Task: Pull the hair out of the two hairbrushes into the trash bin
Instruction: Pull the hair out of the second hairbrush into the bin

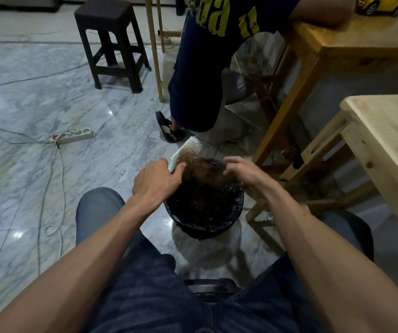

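While left hand [156, 180] holds the hairbrush [186, 151], right hand [243, 173] tugs hair [204, 171].

- Pale white plastic paddle hairbrush [185, 150]: reddish-brown hair clump [202, 169].
- Round trash bin [205, 227]: black liner.
- Polished marble floor [49, 92]: grey-white veining.
- Square plastic stool [111, 42], far left: dark brown.
- Toy car [382, 4], far right: yellow.

Home, marble floor [37, 92], plastic stool [111, 42]

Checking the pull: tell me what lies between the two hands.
In the head view, a reddish-brown clump of hair stretches from the hairbrush in the left hand to the right hand.
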{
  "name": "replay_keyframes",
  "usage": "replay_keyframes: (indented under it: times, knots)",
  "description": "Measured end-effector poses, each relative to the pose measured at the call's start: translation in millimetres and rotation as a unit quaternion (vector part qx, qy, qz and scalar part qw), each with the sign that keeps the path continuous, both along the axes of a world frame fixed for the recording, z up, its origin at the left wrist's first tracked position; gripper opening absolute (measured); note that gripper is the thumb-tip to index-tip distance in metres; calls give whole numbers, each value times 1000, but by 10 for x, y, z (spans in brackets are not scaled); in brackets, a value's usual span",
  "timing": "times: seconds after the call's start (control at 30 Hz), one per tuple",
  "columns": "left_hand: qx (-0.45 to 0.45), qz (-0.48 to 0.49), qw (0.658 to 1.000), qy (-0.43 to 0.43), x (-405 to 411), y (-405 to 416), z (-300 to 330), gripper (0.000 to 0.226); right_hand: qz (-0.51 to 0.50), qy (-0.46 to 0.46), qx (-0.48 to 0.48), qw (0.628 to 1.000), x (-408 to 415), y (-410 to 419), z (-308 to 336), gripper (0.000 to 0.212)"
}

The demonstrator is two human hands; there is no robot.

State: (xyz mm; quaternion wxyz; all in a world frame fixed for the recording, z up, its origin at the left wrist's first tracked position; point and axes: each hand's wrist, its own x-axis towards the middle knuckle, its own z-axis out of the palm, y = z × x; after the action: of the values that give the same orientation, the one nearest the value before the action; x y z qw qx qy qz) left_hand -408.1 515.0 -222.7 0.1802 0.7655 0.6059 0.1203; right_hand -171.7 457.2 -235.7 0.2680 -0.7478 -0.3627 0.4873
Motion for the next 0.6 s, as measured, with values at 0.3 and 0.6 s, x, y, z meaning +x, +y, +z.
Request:
replay_keyframes:
  times: [0.3,0.6]
  knots:
    - [5,3,1000,-19,-4,43,133,56,-26,-102,73,992,-143,90,-115,11]
    - [37,50,997,-50,-139,183,256,57,-151,-109,-51,981,107,-103,-343,13]
